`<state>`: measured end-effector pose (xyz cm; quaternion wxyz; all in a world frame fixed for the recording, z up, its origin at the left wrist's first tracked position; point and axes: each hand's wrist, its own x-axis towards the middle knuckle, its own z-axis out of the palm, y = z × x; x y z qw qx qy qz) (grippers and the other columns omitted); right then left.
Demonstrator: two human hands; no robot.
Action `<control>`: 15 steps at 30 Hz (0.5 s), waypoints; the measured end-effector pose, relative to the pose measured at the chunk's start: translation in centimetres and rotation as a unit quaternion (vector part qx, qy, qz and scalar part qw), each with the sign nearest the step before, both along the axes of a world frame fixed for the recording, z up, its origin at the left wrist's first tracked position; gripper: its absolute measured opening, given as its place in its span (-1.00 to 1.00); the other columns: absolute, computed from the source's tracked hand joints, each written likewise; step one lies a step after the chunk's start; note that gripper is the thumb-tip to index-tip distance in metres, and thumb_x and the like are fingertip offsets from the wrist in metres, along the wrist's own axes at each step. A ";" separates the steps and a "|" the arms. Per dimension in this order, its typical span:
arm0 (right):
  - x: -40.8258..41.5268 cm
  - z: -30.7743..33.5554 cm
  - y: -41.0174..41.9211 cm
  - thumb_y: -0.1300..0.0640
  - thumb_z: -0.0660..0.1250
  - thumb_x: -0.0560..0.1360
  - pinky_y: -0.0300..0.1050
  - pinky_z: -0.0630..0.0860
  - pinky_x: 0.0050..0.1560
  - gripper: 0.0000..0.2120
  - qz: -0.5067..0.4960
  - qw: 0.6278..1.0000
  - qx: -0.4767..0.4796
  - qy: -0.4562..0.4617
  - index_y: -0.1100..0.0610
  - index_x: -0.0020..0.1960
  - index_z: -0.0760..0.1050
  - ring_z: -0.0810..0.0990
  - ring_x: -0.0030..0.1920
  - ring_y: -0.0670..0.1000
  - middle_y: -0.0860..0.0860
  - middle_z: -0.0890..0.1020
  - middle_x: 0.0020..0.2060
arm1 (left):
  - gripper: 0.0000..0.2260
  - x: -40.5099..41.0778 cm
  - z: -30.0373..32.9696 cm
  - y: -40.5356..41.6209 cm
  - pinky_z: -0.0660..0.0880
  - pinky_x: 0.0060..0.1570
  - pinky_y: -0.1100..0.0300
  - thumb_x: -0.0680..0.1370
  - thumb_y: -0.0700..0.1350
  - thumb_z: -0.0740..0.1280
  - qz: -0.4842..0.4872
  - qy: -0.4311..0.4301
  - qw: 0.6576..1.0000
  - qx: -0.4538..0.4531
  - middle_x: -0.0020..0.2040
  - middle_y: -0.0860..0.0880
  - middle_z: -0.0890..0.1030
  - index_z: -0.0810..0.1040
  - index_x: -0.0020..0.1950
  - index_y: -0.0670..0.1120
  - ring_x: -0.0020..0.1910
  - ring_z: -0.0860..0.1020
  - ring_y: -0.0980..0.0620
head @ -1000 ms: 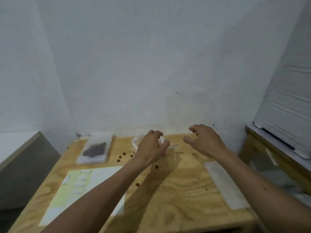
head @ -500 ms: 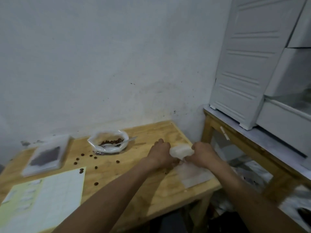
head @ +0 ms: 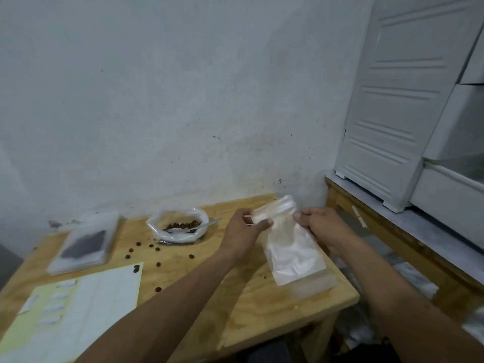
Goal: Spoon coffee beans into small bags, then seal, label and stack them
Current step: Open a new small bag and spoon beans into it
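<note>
I hold a small clear empty bag (head: 286,247) up above the right end of the wooden table (head: 251,302). My left hand (head: 242,231) pinches its top left corner and my right hand (head: 323,227) pinches its top right edge. The bag's lower end hangs over a stack of flat clear bags (head: 313,286) on the table. At the back stands an open plastic bag of coffee beans (head: 178,226) with a spoon (head: 199,226) resting in it. A filled bag (head: 83,243) lies flat at the left. A label sheet (head: 78,310) lies at the front left.
Several loose beans (head: 158,264) are scattered between the bean bag and the label sheet. A white plastic drawer cabinet (head: 408,106) stands on a second wooden bench (head: 392,237) to the right. A white wall runs behind the table.
The view swung right and down. Both hands left the bean bag at the back, went to the stack at the right edge and lifted one empty bag off it.
</note>
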<state>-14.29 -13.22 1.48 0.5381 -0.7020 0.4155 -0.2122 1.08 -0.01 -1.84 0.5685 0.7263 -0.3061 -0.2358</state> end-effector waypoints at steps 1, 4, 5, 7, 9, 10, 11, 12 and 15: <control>0.5 0.5 0.1 0.04 0.46 0.50 0.01 0.62 0.10 -0.82 0.010 1.000 -0.001 -0.008 0.15 -0.04 0.71 0.71 -0.06 0.14 0.21 0.73 -0.02 | -0.59 0.3 0.4 0.2 0.64 0.01 0.03 0.48 -0.01 0.54 -0.006 0.061 0.998 -0.031 0.06 -0.09 0.68 0.54 0.22 -0.15 -0.02 0.67 -0.05; 2.5 1.8 0.4 0.06 0.45 0.52 0.02 0.64 0.10 -0.81 0.029 0.999 -0.005 -0.029 0.19 -0.05 0.69 0.68 -0.10 0.13 0.21 0.73 -0.13 | -0.82 1.5 2.0 1.4 0.65 -0.13 0.07 0.56 -0.17 0.47 -0.015 0.115 0.986 -0.122 -0.13 -0.18 0.70 0.60 -0.06 -0.29 -0.15 0.68 -0.11; 3.1 2.4 1.0 0.06 0.45 0.53 -0.04 0.61 0.01 -0.81 0.034 0.998 -0.018 -0.041 0.19 -0.09 0.67 0.63 -0.16 0.08 0.16 0.69 -0.20 | -0.85 1.9 2.7 2.0 0.63 -0.19 0.11 0.56 -0.19 0.45 -0.005 0.106 0.985 -0.139 -0.17 -0.21 0.69 0.59 -0.12 -0.27 -0.20 0.67 -0.08; 4.5 3.4 2.2 -0.05 0.47 0.51 -0.08 0.55 -0.01 -0.79 0.015 0.995 -0.073 -0.062 0.10 -0.10 0.61 0.59 -0.13 0.00 0.00 0.65 -0.17 | -0.86 2.6 4.1 3.3 0.63 -0.21 0.13 0.56 -0.20 0.46 0.021 0.062 0.986 -0.156 -0.17 -0.23 0.72 0.61 -0.13 -0.25 -0.21 0.70 -0.04; 5.8 4.7 3.8 -0.23 0.45 0.46 -0.08 0.52 -0.07 -0.65 -0.020 0.987 -0.151 -0.060 0.07 -0.10 0.56 0.59 -0.13 0.02 -0.04 0.61 -0.17 | -0.85 3.5 5.5 4.6 0.64 -0.16 0.09 0.56 -0.19 0.45 0.049 0.002 0.983 -0.177 -0.17 -0.20 0.73 0.64 -0.11 -0.28 -0.16 0.71 -0.08; 6.5 5.7 4.9 -0.29 0.41 0.46 -0.06 0.52 -0.14 -0.58 -0.026 0.983 -0.170 -0.069 0.09 -0.17 0.52 0.58 -0.20 0.08 -0.03 0.59 -0.24 | -0.85 4.0 6.2 5.4 0.63 -0.13 0.07 0.57 -0.20 0.45 0.062 -0.026 0.980 -0.189 -0.17 -0.19 0.73 0.65 -0.10 -0.29 -0.14 0.71 -0.11; 7.2 6.8 5.9 -0.32 0.37 0.46 -0.01 0.54 -0.19 -0.51 -0.022 0.983 -0.157 -0.089 0.13 -0.23 0.52 0.60 -0.27 0.11 0.00 0.60 -0.31 | -0.86 4.4 7.0 6.1 0.61 -0.11 0.04 0.57 -0.21 0.44 0.073 -0.048 0.976 -0.201 -0.18 -0.19 0.73 0.66 -0.11 -0.29 -0.13 0.70 -0.13; 7.9 8.0 7.0 -0.34 0.35 0.46 0.00 0.58 -0.21 -0.47 -0.009 0.987 -0.120 -0.108 0.16 -0.25 0.56 0.62 -0.32 0.09 0.02 0.62 -0.34 | -0.86 4.7 7.7 6.9 0.59 -0.10 0.02 0.56 -0.21 0.44 0.082 -0.069 0.972 -0.211 -0.18 -0.22 0.72 0.67 -0.12 -0.28 -0.15 0.68 -0.15; 9.7 11.2 9.7 -0.26 0.35 0.46 -0.13 0.57 -0.33 -0.52 0.051 0.992 -0.030 -0.111 0.18 -0.16 0.67 0.63 -0.38 0.00 0.02 0.69 -0.34 | -0.88 5.7 9.3 9.1 0.46 -0.25 0.12 0.54 -0.17 0.46 0.098 -0.153 0.962 -0.205 -0.23 -0.27 0.66 0.71 -0.15 -0.19 -0.32 0.51 -0.03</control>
